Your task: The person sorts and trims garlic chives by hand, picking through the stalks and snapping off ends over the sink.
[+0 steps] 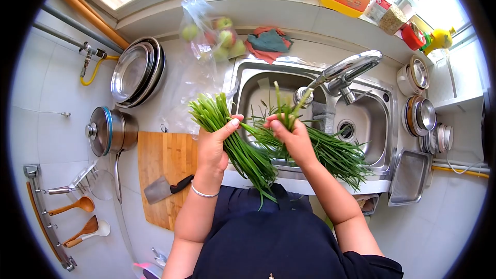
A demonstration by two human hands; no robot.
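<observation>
A thick bundle of long green stalks [243, 152] is in my left hand [219, 142], its pale cut ends up and its leafy ends hanging toward my dark clothing. My right hand [294, 137] pinches a few stalks [285, 109] over the front of the left sink basin, close to the bundle. A second heap of green stalks [336, 155] lies across the sink's front edge, just right of and partly behind my right hand. Loose green bits lie in the left basin [253, 93] of the steel sink.
On the left, a cutting board [160, 160] carries a cleaver [161, 190]. Behind it stand a lidded pot [111, 129], steel basins [137, 72] and a plastic bag of apples [214, 36]. The faucet [351, 70] arches over the sink. Bowls [418, 113] stack at the right.
</observation>
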